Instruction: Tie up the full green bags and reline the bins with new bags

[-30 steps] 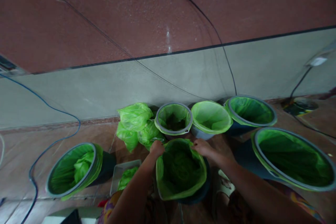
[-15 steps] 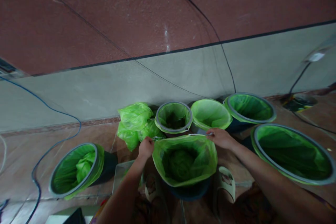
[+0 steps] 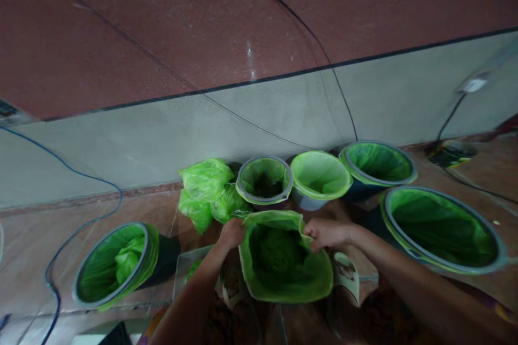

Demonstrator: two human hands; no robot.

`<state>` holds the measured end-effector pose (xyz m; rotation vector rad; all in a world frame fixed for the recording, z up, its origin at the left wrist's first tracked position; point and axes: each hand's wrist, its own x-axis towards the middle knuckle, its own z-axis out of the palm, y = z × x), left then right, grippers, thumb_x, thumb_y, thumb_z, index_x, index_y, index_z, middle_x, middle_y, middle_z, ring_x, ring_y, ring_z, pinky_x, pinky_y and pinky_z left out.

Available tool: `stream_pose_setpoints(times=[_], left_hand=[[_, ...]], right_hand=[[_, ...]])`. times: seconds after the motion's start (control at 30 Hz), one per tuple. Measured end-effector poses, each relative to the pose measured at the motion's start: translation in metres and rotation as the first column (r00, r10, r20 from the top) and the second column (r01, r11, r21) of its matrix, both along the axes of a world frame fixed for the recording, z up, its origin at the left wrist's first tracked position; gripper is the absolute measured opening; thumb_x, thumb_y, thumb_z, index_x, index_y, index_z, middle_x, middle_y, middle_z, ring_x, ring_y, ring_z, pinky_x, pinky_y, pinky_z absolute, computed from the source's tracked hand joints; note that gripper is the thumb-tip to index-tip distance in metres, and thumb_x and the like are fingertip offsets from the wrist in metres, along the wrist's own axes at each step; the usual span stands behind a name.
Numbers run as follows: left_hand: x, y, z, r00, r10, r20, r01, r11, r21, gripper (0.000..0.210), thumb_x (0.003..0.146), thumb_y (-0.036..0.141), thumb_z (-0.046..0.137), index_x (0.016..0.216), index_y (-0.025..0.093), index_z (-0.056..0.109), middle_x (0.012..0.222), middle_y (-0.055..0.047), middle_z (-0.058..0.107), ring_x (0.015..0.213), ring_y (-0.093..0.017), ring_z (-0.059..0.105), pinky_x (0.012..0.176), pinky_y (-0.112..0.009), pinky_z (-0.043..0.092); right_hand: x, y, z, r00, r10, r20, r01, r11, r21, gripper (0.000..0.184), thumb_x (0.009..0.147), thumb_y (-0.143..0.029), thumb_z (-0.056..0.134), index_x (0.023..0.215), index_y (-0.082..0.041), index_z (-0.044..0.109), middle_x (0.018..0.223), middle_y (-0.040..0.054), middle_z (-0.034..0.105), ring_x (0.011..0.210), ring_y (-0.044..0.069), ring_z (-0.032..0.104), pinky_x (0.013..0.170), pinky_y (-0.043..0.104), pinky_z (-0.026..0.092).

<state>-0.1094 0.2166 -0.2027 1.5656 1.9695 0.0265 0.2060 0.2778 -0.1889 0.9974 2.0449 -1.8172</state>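
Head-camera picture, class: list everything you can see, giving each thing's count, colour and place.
Green bag: one, bright green, open, centre front, between both hands.
Lined bins: five, grey rims with green liners; one far left, three along the wall, one large at right.
Loose bags: a pile, green, by the wall left of the bins.
Tray: one, grey, left of the centre bag.
Cables: blue one at left, black ones on the wall.
Left hand: grips the bag's left edge.
Right hand: grips its right edge.
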Motion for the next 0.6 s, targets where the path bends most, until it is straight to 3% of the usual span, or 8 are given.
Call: stream_pose_setpoints(times=[0.1,0.23,0.3,0.37,0.43,0.5,0.57,0.6], left_hand=[[0.011,0.007,0.009,0.997,-0.002,0.083,-0.013,0.984,0.176,0.026,0.089,0.017,0.045,0.077,0.016,0.069,0.074,-0.002,0.068,0.074,-0.014,0.063,0.07,-0.022,0.046],[0.022,0.013,0.018,0.953,0.018,0.304,-0.136,0.917,0.374,0.028,0.091,0.022,0.044,0.099,0.017,0.07,0.09,-0.003,0.072,0.08,-0.013,0.065,0.077,-0.022,0.048],[0.023,0.013,0.019,0.945,0.049,0.323,-0.17,0.918,0.359,0.034,0.091,0.031,0.047,0.115,0.015,0.065,0.094,-0.005,0.072,0.081,-0.014,0.066,0.077,-0.024,0.049],[0.023,0.01,0.016,0.962,0.084,0.259,-0.153,0.954,0.259,0.051,0.087,0.043,0.054,0.128,0.012,0.056,0.095,-0.007,0.072,0.08,-0.017,0.067,0.076,-0.026,0.05],[0.024,0.005,0.012,0.982,0.072,0.174,-0.094,0.989,0.118,0.07,0.081,0.051,0.061,0.135,0.01,0.048,0.097,-0.009,0.072,0.085,-0.02,0.068,0.077,-0.028,0.05],[0.025,-0.003,0.009,0.995,0.019,0.102,-0.021,1.0,0.015,0.078,0.077,0.054,0.064,0.137,0.008,0.045,0.103,-0.011,0.071,0.095,-0.024,0.067,0.082,-0.03,0.05],[0.029,-0.01,0.007,0.999,-0.034,0.036,0.035,0.999,-0.036,0.074,0.077,0.052,0.064,0.135,0.008,0.047,0.109,-0.015,0.07,0.103,-0.026,0.066,0.087,-0.032,0.049],[0.031,-0.013,0.006,0.999,-0.054,-0.005,0.054,0.997,-0.052,0.069,0.078,0.049,0.064,0.131,0.008,0.05,0.113,-0.016,0.069,0.105,-0.027,0.065,0.088,-0.033,0.049]], right_hand=[[-0.011,-0.011,0.015,0.992,0.083,-0.095,-0.099,0.98,-0.173,0.025,0.062,-0.03,0.073,0.067,-0.016,0.053,0.055,-0.0079,0.052,0.048,0.005,0.045,0.044,0.015,0.034],[-0.019,-0.02,0.027,0.983,0.171,-0.068,-0.184,0.912,-0.367,0.041,0.061,-0.044,0.078,0.083,-0.018,0.056,0.065,-0.0052,0.061,0.056,0.011,0.058,0.051,0.022,0.05],[-0.019,-0.02,0.03,0.967,0.25,0.045,-0.215,0.901,-0.377,0.044,0.063,-0.051,0.075,0.086,-0.018,0.058,0.066,-0.0028,0.064,0.057,0.013,0.061,0.05,0.024,0.051],[-0.017,-0.017,0.031,0.936,0.302,0.179,-0.233,0.916,-0.328,0.041,0.072,-0.056,0.068,0.083,-0.017,0.061,0.066,0.0006,0.066,0.056,0.015,0.062,0.049,0.024,0.05],[-0.015,-0.011,0.031,0.916,0.271,0.295,-0.236,0.96,-0.15,0.041,0.081,-0.056,0.058,0.075,-0.015,0.064,0.066,0.004,0.067,0.057,0.017,0.064,0.051,0.026,0.05],[-0.014,-0.005,0.029,0.922,0.103,0.374,-0.189,0.961,0.202,0.04,0.086,-0.05,0.053,0.073,-0.014,0.065,0.074,0.0088,0.07,0.068,0.021,0.067,0.062,0.03,0.052],[-0.016,0.0,0.025,0.918,-0.14,0.371,-0.096,0.829,0.551,0.034,0.089,-0.041,0.05,0.082,-0.013,0.068,0.09,0.0139,0.073,0.086,0.026,0.068,0.076,0.035,0.052],[-0.019,0.001,0.021,0.909,-0.235,0.344,-0.052,0.755,0.654,0.03,0.09,-0.037,0.05,0.09,-0.013,0.069,0.099,0.0156,0.072,0.095,0.028,0.067,0.083,0.036,0.05]])
